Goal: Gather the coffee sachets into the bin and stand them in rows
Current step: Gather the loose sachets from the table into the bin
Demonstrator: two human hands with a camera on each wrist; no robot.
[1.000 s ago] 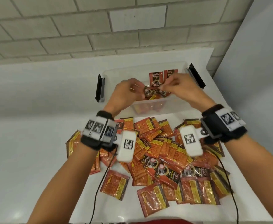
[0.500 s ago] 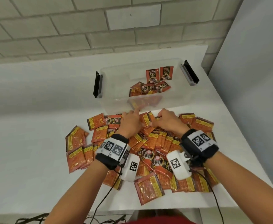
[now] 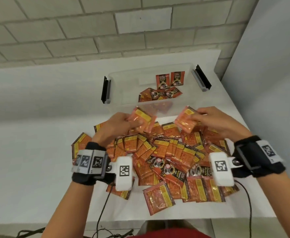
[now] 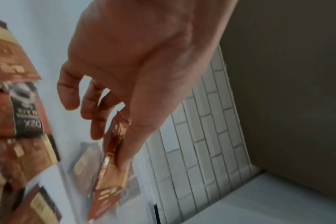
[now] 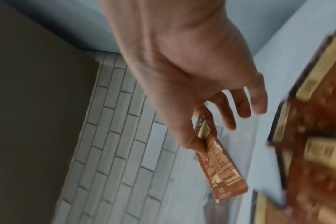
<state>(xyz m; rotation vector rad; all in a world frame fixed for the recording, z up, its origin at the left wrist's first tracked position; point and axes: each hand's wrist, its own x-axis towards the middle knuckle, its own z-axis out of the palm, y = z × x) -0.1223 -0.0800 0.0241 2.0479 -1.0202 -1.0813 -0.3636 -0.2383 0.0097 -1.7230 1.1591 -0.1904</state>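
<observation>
A clear plastic bin [image 3: 123, 86] with black side latches stands at the back of the white table. Two sachets [image 3: 170, 79] stand against its far wall, and several lie flat on its floor [image 3: 158, 95]. A big pile of orange coffee sachets [image 3: 166, 157] covers the table in front. My left hand [image 3: 121, 124] pinches a small bunch of sachets [image 3: 141, 120] lifted above the pile; the left wrist view shows them [image 4: 113, 156] between thumb and fingers. My right hand [image 3: 209, 121] pinches another bunch [image 3: 186, 121], which also shows in the right wrist view [image 5: 219, 163].
A brick wall runs behind the table and a grey panel [image 3: 269, 83] rises at the right. The table's right edge [image 3: 240, 117] lies close to the bin and pile. Cables [image 3: 103, 212] hang off the front edge from my wrists.
Both hands came back from the bin to the pile, took hold of sachets there, and now have lifted them towards the bin's near wall.
</observation>
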